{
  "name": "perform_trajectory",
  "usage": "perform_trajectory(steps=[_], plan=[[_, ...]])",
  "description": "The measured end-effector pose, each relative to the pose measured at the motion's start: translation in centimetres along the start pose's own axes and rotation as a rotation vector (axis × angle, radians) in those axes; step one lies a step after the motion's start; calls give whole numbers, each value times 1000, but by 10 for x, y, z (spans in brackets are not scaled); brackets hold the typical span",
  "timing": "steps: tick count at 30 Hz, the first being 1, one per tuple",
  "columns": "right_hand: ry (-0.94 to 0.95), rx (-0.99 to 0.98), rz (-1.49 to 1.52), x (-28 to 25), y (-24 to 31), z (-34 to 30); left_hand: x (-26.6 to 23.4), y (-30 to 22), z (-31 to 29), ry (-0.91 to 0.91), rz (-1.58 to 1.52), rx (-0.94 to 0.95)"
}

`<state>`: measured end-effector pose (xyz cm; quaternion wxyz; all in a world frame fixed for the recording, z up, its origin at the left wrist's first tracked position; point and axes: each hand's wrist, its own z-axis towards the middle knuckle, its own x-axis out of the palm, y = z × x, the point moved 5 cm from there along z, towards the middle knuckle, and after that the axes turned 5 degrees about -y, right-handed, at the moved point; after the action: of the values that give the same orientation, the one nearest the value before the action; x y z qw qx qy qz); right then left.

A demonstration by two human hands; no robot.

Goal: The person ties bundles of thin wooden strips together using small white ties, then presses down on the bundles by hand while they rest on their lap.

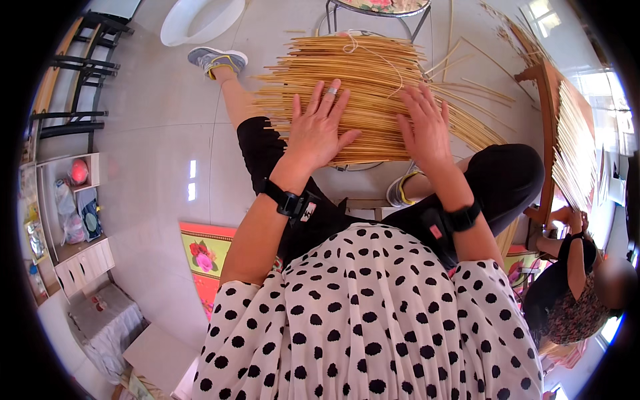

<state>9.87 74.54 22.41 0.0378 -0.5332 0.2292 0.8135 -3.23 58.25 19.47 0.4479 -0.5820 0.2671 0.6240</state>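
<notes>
Lying crosswise: straw bundle, left-to-right

A home used as a craft workshop; tiled floor, cupboard, floral stool. Reed bundles on wooden frames; another person works nearby.

I see the left hand and right hand side by side, flat on the bundle of reeds; a chair stands behind it at twelve o'clock, a basin at eleven, a shelf unit at nine, another person at four
</notes>
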Motion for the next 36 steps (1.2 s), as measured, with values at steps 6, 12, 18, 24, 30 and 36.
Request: perform_trajectory(steps=[6,12,18,24,30,36], plan=[[208,-159,186,-18,30,-55,-21,-7,-2,-16,-110,23],[257,-137,139,-18,32,-79,-41,-15,-41,109,-116,100],[203,-102,233,-20,28,-59,-29,-19,-60,98,-149,73],[174,-143,159,-21,35,-46,-27,-31,-53,72,-153,100],[214,-101,27,-12,34,-29,-31,-39,-20,33,-140,129],[224,-93,-48,10,27,-42,-11,-34,-16,99,-93,157]])
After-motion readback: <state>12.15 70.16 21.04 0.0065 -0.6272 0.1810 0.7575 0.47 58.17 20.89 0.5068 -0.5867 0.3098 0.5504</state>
